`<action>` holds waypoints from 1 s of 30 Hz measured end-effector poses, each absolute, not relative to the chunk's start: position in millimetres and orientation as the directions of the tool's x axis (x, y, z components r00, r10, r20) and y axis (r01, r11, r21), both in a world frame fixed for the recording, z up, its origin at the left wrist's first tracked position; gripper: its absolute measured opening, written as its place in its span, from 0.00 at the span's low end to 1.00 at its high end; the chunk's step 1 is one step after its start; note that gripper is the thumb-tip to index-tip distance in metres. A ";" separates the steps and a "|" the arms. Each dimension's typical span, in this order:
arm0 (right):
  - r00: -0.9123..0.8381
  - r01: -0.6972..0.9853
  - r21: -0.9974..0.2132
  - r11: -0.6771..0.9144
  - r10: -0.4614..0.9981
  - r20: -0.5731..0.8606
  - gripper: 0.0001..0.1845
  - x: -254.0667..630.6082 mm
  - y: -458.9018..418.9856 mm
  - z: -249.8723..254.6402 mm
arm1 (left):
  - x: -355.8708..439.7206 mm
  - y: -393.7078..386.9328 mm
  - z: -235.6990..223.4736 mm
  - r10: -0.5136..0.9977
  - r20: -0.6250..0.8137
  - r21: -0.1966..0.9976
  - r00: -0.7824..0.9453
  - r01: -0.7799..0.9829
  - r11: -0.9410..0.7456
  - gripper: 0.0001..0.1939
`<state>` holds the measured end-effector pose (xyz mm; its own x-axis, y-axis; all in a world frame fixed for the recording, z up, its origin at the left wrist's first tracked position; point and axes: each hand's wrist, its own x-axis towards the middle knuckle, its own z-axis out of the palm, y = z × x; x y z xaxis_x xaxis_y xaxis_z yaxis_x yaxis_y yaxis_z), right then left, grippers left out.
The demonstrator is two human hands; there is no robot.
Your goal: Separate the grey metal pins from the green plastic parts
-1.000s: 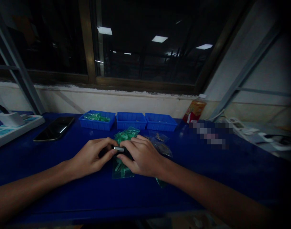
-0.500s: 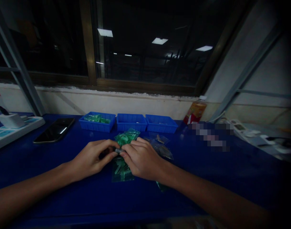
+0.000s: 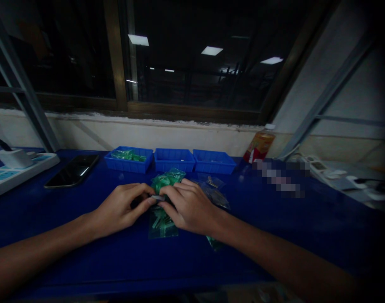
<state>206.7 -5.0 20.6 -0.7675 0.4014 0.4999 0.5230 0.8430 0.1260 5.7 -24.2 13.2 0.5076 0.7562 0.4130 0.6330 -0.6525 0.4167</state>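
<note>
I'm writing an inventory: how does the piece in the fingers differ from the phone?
The piece is far smaller than the phone. The piece looks grey, the phone mostly black. Left hand and right hand hold the piece; the phone lies on the table. Both look oblong.

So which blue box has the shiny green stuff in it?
The left blue box, nearest the phone: green packets show inside it. No green shows in the middle box or the right box.

A blue table (image 3: 110, 261) carries bins (image 3: 175, 166), bags (image 3: 163, 229), a phone (image 3: 72, 171).
</note>
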 end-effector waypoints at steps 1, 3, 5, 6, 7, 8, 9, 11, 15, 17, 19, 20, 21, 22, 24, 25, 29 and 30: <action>-0.767 0.526 0.131 0.841 0.402 0.500 0.08 206.5 -4.8 20.4 | 5.7 -24.0 13.4 0.759 0.399 0.413 0.514 0.638 -0.650 0.10; -0.761 0.535 0.131 0.835 0.409 0.503 0.08 206.0 -4.2 19.7 | 5.3 -23.4 12.5 0.764 0.380 0.415 0.521 0.642 -0.644 0.10; -0.753 0.546 0.125 0.829 0.420 0.506 0.09 205.6 -3.4 18.9 | 4.6 -22.7 10.7 0.765 0.388 0.423 0.515 0.638 -0.644 0.10; -0.748 0.551 0.121 0.826 0.425 0.509 0.10 205.4 -3.0 18.5 | 4.2 -22.4 9.7 0.761 0.400 0.426 0.511 0.632 -0.648 0.11; -0.745 0.554 0.117 0.824 0.428 0.512 0.11 205.3 -2.6 18.2 | 3.9 -22.1 8.7 0.755 0.415 0.426 0.508 0.624 -0.655 0.12; -0.745 0.554 0.115 0.825 0.429 0.511 0.12 205.2 -2.4 18.0 | 3.7 -21.9 8.1 0.748 0.427 0.424 0.508 0.618 -0.662 0.12; -0.746 0.553 0.111 0.826 0.431 0.508 0.13 205.2 -2.3 17.8 | 3.5 -21.7 7.6 0.743 0.434 0.421 0.510 0.614 -0.668 0.12; -0.754 0.545 0.100 0.832 0.435 0.492 0.14 205.1 -2.4 17.8 | 3.4 -21.5 7.6 0.736 0.440 0.409 0.515 0.614 -0.675 0.10; -0.765 0.526 0.047 0.849 0.448 0.463 0.12 205.5 -3.1 19.0 | 3.5 -22.0 9.0 0.736 0.440 0.393 0.514 0.627 -0.673 0.10; -0.767 0.520 0.034 0.854 0.448 0.459 0.13 205.7 -3.3 19.8 | 3.9 -22.6 10.0 0.743 0.429 0.402 0.514 0.628 -0.666 0.10; -0.770 0.519 0.047 0.853 0.443 0.460 0.12 205.8 -3.5 20.1 | 4.7 -23.1 10.9 0.751 0.413 0.407 0.515 0.634 -0.658 0.10; -0.771 0.521 0.060 0.852 0.438 0.462 0.11 205.7 -3.6 20.0 | 5.0 -23.2 11.3 0.754 0.407 0.405 0.515 0.639 -0.654 0.10; -0.773 0.522 0.076 0.850 0.433 0.464 0.11 205.6 -3.8 19.8 | 5.3 -23.2 11.7 0.755 0.400 0.402 0.519 0.641 -0.653 0.10; -0.774 0.524 0.090 0.847 0.429 0.466 0.10 205.5 -3.9 19.4 | 5.5 -23.0 11.9 0.757 0.391 0.401 0.524 0.643 -0.652 0.10; -0.771 0.534 0.111 0.838 0.428 0.471 0.10 205.2 -4.0 18.4 | 5.2 -22.5 11.9 0.760 0.374 0.409 0.532 0.641 -0.650 0.09; -0.769 0.539 0.117 0.834 0.430 0.474 0.10 205.1 -3.8 17.9 | 4.9 -22.1 11.6 0.764 0.370 0.418 0.529 0.639 -0.645 0.10; -0.758 0.546 0.127 0.828 0.424 0.496 0.12 204.2 -1.9 16.5 | 3.0 -21.6 9.1 0.764 0.385 0.439 0.517 0.626 -0.645 0.13; -0.758 0.543 0.128 0.830 0.418 0.501 0.13 204.0 -1.4 16.3 | 2.8 -21.8 8.4 0.758 0.395 0.435 0.519 0.621 -0.652 0.13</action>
<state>204.0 -1.4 16.3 -0.7576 0.4182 0.5012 0.5430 0.8298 0.1283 2.8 -21.8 8.4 0.5190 0.7581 0.3948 0.6209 -0.6518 0.4354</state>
